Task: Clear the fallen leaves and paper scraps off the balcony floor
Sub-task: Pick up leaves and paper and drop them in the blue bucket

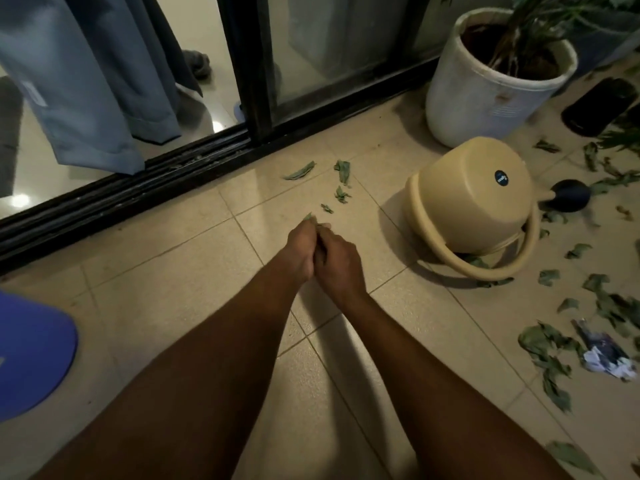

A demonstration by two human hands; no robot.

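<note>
— Where are the hands?
— Both are low over the floor (166, 271), mid-frame, pressed against each other. The left hand (299, 252) is curled into a fist around leaf bits (308, 216), and a green tip pokes out past its knuckles.
— And the right?
— The right hand (338, 263) is curled too, with its fingers tucked against the left. I cannot tell whether it has any leaf of its own.
— How many leaves lie just ahead of them?
— Four leaves (343, 171) lie loose between the hands and the door track (121, 194). One long one is to the left, and three smaller ones run in a rough line towards the hands.
— Further off?
— There are many more on the right, scattered and bunched, and they overlap too much for a count. One crumpled paper scrap (609, 355) lies among them near the right edge.
— Containers?
— One beige bucket (467, 199) is tipped over with its handle on the floor, and a leaf shows inside the handle's loop. One white pot (485, 98) with a plant stands upright behind it, by the door.
— Anything else?
— One black bulb (570, 195) sits just right of the bucket, and one dark object (595, 105) is beside the pot. One blue thing (34, 355) is at the left edge, and a curtain (86, 81) hangs at the doorway.
</note>
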